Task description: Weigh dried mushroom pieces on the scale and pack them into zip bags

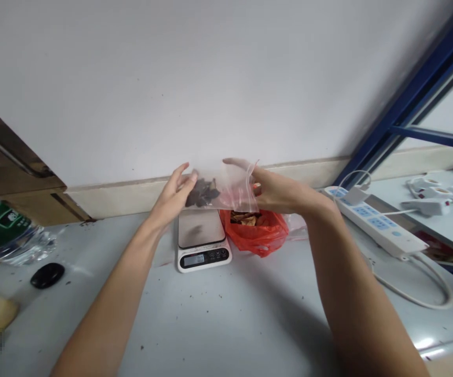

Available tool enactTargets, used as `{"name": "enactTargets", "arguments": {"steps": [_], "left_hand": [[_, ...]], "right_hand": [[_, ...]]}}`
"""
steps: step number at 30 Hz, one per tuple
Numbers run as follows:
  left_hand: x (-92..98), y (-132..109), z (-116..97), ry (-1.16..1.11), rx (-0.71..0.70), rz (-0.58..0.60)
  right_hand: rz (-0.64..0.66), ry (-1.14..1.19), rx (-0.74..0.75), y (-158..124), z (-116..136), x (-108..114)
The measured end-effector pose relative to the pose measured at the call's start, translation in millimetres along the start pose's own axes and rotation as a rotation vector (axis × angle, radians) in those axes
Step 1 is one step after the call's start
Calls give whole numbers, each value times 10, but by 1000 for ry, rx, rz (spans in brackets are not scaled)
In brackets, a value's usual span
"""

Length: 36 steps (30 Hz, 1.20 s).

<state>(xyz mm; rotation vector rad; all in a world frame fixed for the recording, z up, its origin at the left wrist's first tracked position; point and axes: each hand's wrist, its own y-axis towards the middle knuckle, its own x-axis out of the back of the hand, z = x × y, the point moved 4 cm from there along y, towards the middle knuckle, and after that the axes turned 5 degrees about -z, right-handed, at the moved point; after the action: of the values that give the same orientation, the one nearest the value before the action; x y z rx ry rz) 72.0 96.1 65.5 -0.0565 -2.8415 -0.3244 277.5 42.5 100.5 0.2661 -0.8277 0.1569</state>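
Both my hands hold a small clear zip bag [226,189] with dark dried pieces inside, lifted above a white digital kitchen scale [202,242]. My left hand [173,196] pinches the bag's left end, fingers closed on it. My right hand [269,188] grips the bag's right end near its red-striped mouth. Just right of the scale lies an open red plastic bag [257,230] holding brownish dried pieces, below my right hand.
A clear water bottle with a green label [6,230] lies at far left beside a black oval object [47,275]. A white power strip [375,222] with a cable runs along the right, next to a blue metal frame [410,99]. The wall stands close behind.
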Motion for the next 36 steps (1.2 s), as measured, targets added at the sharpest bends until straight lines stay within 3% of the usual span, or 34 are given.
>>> {"name": "enactTargets", "arguments": {"steps": [3,6,9,14,22,28,36], "left_hand": [[-52,6,65,-145,153,75],[-68,16,43,-215,164,34],[-68,63,23,-257,149,-19],[-69,185,-37,-306,108,-99],[-388,324,-367,-105,-109,104],[-534,318,-553,71,-269,173],[-635,235,-795,282,-427,226]], "right_hand": [[84,-61,-13,-20,-84,52],[239,-230,-113,-56,-189,88],[307,-233,-116,-86,-242,153],[308,-140,-52,-10,-424,125],[301,-52,-112,165,-694,-99],[242,-201,-253,65,-803,120],[115,-330,-447,-21,-700,293]]}}
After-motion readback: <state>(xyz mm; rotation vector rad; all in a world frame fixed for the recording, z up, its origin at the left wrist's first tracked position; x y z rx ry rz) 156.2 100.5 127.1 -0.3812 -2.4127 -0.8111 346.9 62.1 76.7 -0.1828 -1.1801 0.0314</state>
